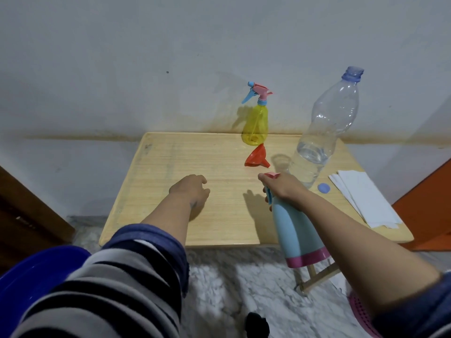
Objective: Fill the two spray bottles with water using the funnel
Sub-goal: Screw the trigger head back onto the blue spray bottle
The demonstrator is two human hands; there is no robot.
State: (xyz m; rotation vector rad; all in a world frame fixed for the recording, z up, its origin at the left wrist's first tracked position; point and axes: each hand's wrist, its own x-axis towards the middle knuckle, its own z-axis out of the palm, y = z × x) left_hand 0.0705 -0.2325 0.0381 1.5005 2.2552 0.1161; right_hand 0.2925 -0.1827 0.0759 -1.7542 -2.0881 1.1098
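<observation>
Blue spray bottle [296, 230]: held by the right hand [280, 187] at the neck and trigger head, body tilted toward the camera, pink base band hanging out past the near edge of the tabletop [185, 167]; spray head still fitted.
Right fingers: curled round the bottle's pink-and-blue spray head, holding it.
Left hand [191, 190]: hovering over the tabletop left of centre, fingers loosely curled, holding nothing.
Yellow spray bottle [255, 123]: upright at the far edge of the tabletop by the wall, spray head screwed on; translucent, and no water level can be made out in it.
Funnel [256, 156]: red, lying on its side on the tabletop just in front of the yellow bottle, in neither bottle.
Water bottle [324, 132]: clear plastic, standing at the right of the tabletop, uncapped, roughly the lower third holding water (its blue cap [324, 188] lies beside its base).
Other items: white paper sheets [363, 198] at the right edge.
Progress: judged early; source bottle opened, neither spray bottle opened or shown filled.
Remaining: unscrew both spray heads, seat the funnel, pour into each, refit the heads.
Blue bottle contents: opaque, cannot tell.
</observation>
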